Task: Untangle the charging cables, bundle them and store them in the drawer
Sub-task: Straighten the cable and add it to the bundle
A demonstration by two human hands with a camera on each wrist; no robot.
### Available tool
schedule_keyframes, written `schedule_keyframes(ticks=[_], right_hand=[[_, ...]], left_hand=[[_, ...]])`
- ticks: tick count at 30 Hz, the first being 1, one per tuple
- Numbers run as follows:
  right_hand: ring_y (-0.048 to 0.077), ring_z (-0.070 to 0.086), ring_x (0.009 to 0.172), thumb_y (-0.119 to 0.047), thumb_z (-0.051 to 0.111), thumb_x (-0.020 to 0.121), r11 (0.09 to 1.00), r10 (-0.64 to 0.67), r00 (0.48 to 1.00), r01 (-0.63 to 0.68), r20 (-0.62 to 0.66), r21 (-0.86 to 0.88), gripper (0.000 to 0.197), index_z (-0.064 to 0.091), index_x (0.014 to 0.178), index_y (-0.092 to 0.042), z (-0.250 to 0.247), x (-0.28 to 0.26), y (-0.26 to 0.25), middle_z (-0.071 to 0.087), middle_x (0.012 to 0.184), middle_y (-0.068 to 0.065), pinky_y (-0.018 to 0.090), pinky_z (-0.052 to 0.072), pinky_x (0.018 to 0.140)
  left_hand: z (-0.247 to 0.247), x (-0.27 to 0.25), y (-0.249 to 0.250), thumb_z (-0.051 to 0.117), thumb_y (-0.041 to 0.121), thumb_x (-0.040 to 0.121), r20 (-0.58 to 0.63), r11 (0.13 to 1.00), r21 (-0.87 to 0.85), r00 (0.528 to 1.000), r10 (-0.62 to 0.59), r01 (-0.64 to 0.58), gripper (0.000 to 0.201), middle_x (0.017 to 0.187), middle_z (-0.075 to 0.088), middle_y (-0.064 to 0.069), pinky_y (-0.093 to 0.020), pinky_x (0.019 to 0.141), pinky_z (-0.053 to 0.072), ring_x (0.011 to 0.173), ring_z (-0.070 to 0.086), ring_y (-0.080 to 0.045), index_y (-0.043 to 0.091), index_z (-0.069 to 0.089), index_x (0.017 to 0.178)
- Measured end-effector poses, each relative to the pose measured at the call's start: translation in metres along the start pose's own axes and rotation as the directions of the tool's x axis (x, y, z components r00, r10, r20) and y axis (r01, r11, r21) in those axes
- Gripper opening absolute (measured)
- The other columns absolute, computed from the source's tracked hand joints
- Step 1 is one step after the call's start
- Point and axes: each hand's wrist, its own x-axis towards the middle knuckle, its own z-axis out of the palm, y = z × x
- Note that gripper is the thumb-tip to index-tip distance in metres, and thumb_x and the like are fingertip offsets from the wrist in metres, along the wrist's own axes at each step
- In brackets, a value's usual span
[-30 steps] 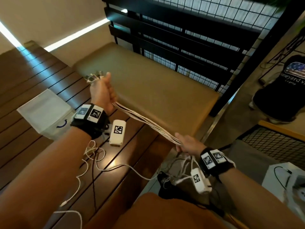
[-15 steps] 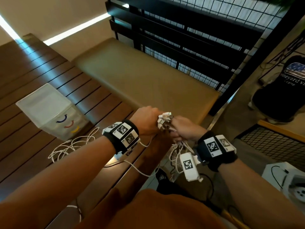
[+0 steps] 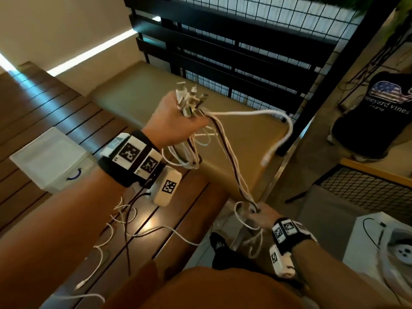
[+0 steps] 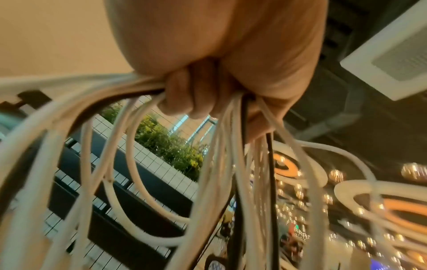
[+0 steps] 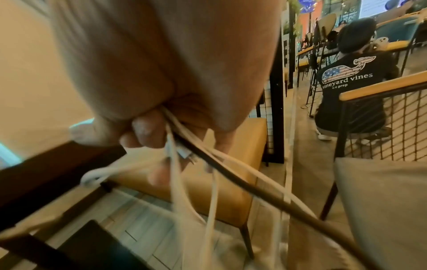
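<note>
My left hand (image 3: 178,120) is raised over the tan bench and grips a bunch of charging cables (image 3: 231,157), mostly white with a dark one; their plugs (image 3: 191,97) stick out above the fist. Loops hang below the fist (image 4: 148,182). The strands run down and right to my right hand (image 3: 258,216), which grips them low beside the table edge; its fingers (image 5: 143,131) curl round the cables (image 5: 208,164). One white cable (image 3: 276,139) arcs loose to the right. The small white drawer unit (image 3: 51,159) stands on the table at left.
Dark slatted wooden table (image 3: 178,219) carries thin wires trailing from my wrist gear. A tan padded bench (image 3: 223,130) lies beyond it, with a black mesh railing (image 3: 245,41) behind. A person in a dark shirt (image 3: 383,112) sits at right. White device (image 3: 390,248) at lower right.
The hands had come together over the table edge half a second ago; now the left has lifted up and away with the plug ends and the right has dropped low, stretching the cables between them.
</note>
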Motion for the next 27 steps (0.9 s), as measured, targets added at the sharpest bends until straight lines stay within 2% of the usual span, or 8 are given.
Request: schedule_keyframes(ticks=[5,8,11,15,18,23,25,27], right_hand=[[0.025,0.057,0.117,-0.026,0.083,0.066,0.969,0.063,0.996,-0.045,0.069,-0.244,0.074,0.053,0.133,-0.02,-0.006,0.044,0.059,0.06,0.127,0.001,0.037,0.051,0.094],[0.026,0.048,0.129,-0.018,0.067,0.086,0.908,0.107,0.994,-0.085,0.031,-0.411,0.061,0.044,0.142,-0.019,-0.041,0.019,0.036,0.047,0.144,0.006,0.032,0.043,0.101],[0.022,0.049,0.128,-0.009,0.063,0.088,0.894,0.157,0.987,-0.123,0.044,-0.431,0.056,0.045,0.14,-0.017,-0.074,0.006,0.012,0.048,0.142,0.004,0.027,0.044,0.094],[0.019,0.05,0.124,-0.017,0.05,0.097,0.952,-0.097,0.994,0.08,-0.044,-0.295,0.037,0.053,0.133,-0.021,-0.087,-0.01,-0.037,0.054,0.137,0.003,0.033,0.04,0.104],[0.014,0.054,0.117,-0.015,0.054,0.094,0.963,-0.229,0.971,0.235,0.064,-0.129,0.041,0.053,0.131,-0.029,-0.075,-0.031,-0.084,0.058,0.128,-0.005,0.031,0.043,0.097],[0.003,0.046,0.119,-0.028,0.075,0.081,0.938,-0.318,0.884,0.346,0.344,-0.021,0.063,0.046,0.136,-0.031,-0.012,-0.044,-0.13,0.048,0.128,-0.019,0.023,0.04,0.099],[0.011,0.059,0.099,-0.041,0.072,0.082,0.92,-0.384,0.893,0.39,0.234,0.02,0.022,0.065,0.1,-0.031,0.016,-0.034,-0.134,0.066,0.105,-0.007,0.032,0.047,0.09],[0.017,0.062,0.077,-0.049,0.064,0.086,0.92,-0.388,0.904,0.393,0.181,0.007,0.026,0.062,0.074,-0.026,0.025,-0.021,-0.129,0.066,0.08,0.002,0.035,0.049,0.077]], left_hand=[[0.022,-0.015,-0.002,0.072,0.027,0.081,0.468,0.969,0.221,0.884,-0.009,-0.107,0.01,0.074,0.058,0.013,-0.019,0.066,0.047,0.068,0.058,-0.002,0.029,0.063,0.077],[0.063,-0.034,-0.003,0.069,0.047,0.078,0.624,0.823,0.505,0.769,-0.14,-0.26,0.034,0.076,0.061,0.002,-0.032,0.066,0.051,0.072,0.061,-0.018,0.014,0.062,0.082],[0.104,-0.057,-0.014,0.08,0.059,0.06,0.742,0.945,0.298,0.656,-0.141,-0.134,0.045,0.077,0.068,0.006,-0.038,0.065,0.056,0.07,0.065,-0.013,0.021,0.067,0.081],[0.126,-0.064,-0.033,0.077,0.018,0.08,0.594,0.947,-0.222,0.802,-0.055,0.23,0.023,0.091,0.069,0.008,-0.026,0.078,0.053,0.084,0.065,0.0,0.01,0.071,0.101],[0.132,-0.068,-0.04,0.06,0.005,0.092,0.422,0.879,-0.375,0.898,-0.122,0.295,0.014,0.095,0.072,0.001,-0.032,0.087,0.051,0.093,0.066,-0.017,0.012,0.072,0.094],[0.114,-0.067,-0.04,0.047,0.019,0.1,0.32,0.617,-0.611,0.867,-0.382,0.497,0.027,0.055,0.052,0.003,-0.03,0.054,0.035,0.053,0.038,-0.018,0.019,0.068,0.084],[0.101,-0.066,-0.045,0.042,0.027,0.102,0.283,0.548,-0.682,0.866,-0.413,0.484,0.032,0.049,0.035,0.003,-0.026,0.048,0.025,0.047,0.028,-0.012,0.013,0.065,0.085],[0.083,-0.064,-0.052,0.038,0.028,0.103,0.204,0.459,-0.778,0.864,-0.461,0.428,0.037,0.047,0.031,0.006,-0.023,0.046,0.024,0.043,0.026,-0.009,0.01,0.061,0.081]])
